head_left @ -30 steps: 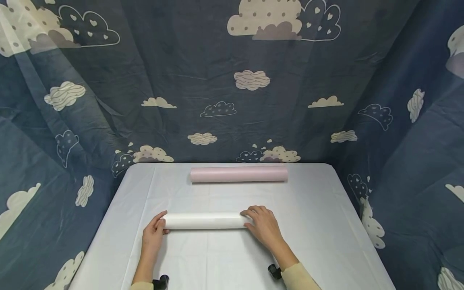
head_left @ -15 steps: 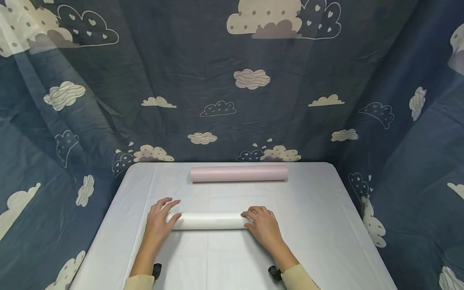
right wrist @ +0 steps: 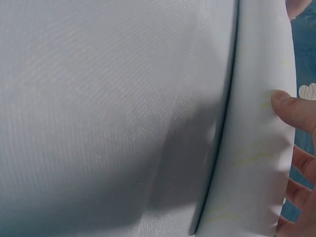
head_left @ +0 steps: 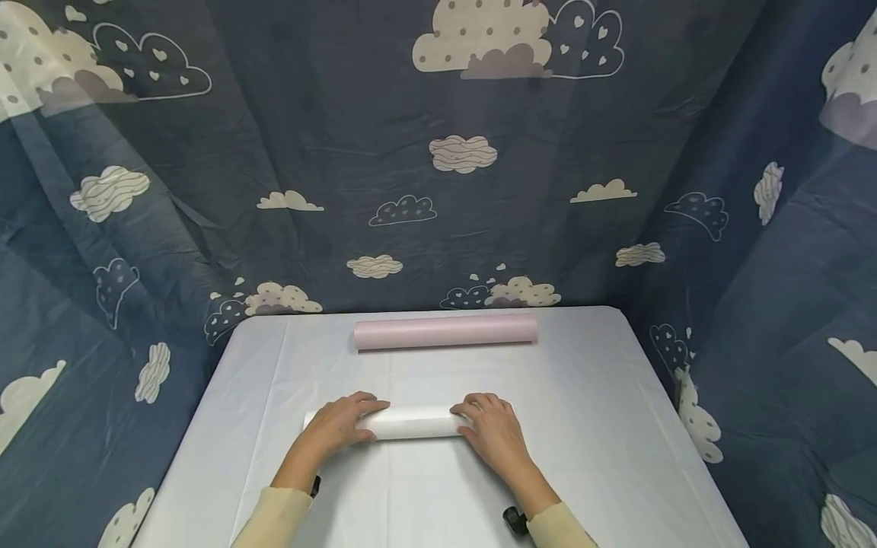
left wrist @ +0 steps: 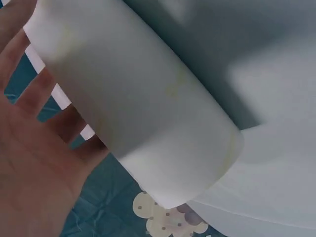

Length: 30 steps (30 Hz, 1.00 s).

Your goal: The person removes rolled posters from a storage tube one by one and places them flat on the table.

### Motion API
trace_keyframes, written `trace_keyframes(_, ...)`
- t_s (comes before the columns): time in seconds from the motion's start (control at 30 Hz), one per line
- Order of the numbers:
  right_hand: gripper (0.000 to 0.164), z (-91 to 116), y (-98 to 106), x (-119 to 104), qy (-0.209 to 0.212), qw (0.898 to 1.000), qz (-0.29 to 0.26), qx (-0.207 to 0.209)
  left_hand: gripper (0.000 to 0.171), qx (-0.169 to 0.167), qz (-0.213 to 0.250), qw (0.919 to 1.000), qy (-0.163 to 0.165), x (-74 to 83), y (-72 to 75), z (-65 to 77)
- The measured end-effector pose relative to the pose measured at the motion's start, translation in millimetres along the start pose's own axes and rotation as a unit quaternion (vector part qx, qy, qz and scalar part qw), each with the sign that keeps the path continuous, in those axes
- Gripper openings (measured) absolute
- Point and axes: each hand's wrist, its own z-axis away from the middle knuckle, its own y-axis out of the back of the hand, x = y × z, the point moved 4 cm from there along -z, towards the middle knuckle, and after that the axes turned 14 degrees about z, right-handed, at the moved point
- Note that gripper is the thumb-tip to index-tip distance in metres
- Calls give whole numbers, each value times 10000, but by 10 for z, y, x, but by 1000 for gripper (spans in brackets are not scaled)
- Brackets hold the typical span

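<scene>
A smooth white roll (head_left: 421, 423) lies crosswise on the white-covered table, with faint yellowish marks on its surface in both wrist views. My left hand (head_left: 342, 425) holds it inward of its left end, thumb on the near side and fingers over the far side. That left end sticks out past the hand; in the left wrist view the roll (left wrist: 143, 98) fills the middle, and spread fingers (left wrist: 37, 96) reach behind it. Near the right end, my right hand (head_left: 493, 432) grips the roll, its thumb (right wrist: 296, 111) pressed on the surface in the right wrist view.
Farther back, a pink roll (head_left: 445, 332) lies parallel to the white one, close to the rear edge of the table (head_left: 582, 396). Dark blue cloth (head_left: 329, 137) printed with clouds hangs behind and at both sides.
My left hand has let go of the white roll's left end, lifted over it and moved right, taking hold farther in. The right hand keeps its place. The head view has tilted slightly.
</scene>
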Motion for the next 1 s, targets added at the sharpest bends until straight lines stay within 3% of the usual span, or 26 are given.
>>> trace_keyframes(0.47, 34, -127, 15, 26, 242, 9994, 14, -242, 63, -280, 493, 9972, 483, -11, 13, -5)
trace_keyframes(0.77, 31, -264, 33, 123, 579, 9969, -59, -522, 63, -414, 534, 9968, 419, 54, -41, 5)
trace_keyframes(1.0, 29, -376, 28, 191, 748, 9953, 17, -618, 62, -443, 717, 9963, 164, 116, -123, 56)
